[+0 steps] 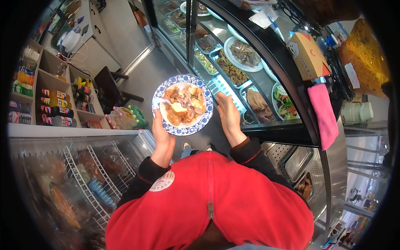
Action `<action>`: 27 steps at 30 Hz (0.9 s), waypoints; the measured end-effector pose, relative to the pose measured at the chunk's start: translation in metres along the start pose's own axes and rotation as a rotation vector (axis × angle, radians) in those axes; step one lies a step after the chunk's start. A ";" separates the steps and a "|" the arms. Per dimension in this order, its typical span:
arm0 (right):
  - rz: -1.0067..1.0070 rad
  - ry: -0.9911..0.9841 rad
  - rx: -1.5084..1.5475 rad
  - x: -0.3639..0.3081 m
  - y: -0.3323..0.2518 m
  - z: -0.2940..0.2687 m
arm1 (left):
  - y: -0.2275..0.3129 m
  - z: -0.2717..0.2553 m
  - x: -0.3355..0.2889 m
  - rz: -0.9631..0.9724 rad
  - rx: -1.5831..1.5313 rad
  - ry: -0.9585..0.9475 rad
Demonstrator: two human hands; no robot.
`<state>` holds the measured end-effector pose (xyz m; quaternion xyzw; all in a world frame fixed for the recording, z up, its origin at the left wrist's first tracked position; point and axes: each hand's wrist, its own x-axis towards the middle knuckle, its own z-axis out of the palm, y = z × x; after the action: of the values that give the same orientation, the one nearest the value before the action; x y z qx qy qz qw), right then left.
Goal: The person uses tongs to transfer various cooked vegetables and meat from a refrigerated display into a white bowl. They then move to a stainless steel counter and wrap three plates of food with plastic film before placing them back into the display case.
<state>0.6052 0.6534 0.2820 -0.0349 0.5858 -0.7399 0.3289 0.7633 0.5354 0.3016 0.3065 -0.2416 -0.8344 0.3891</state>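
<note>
A round plate [182,130] with a blue floral rim is held up in front of my chest. Brown and pale chopped food [183,106] lies in its white middle, with what looks like a spoon handle [161,100] at the left side. My left hand [163,135] grips the plate's lower left edge, thumb on the rim and the other fingers hidden beneath. Just off the plate's right edge, my right hand [229,116] is raised with its fingers stretched out and nothing in it.
To the right stands a glass display case [200,46] with plates and trays of food; a pink cloth [323,116] and a carton [308,56] are on its edge. Bottle shelves [56,91] and a glass-fronted fridge [75,179] line the left. A dark stool [114,85] stands beyond.
</note>
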 end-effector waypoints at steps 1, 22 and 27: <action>-0.076 -0.110 0.114 -0.001 -0.003 0.008 | -0.002 0.000 -0.001 0.003 0.003 0.014; 0.258 -0.423 -0.278 0.006 0.023 0.018 | 0.034 -0.046 0.061 0.039 -0.051 -0.003; 0.171 0.255 -0.678 0.003 0.024 -0.123 | 0.047 -0.066 0.081 -0.019 -0.041 0.003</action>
<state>0.5593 0.7534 0.2211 -0.0003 0.8347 -0.4721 0.2835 0.7916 0.4324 0.2600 0.3020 -0.2208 -0.8424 0.3879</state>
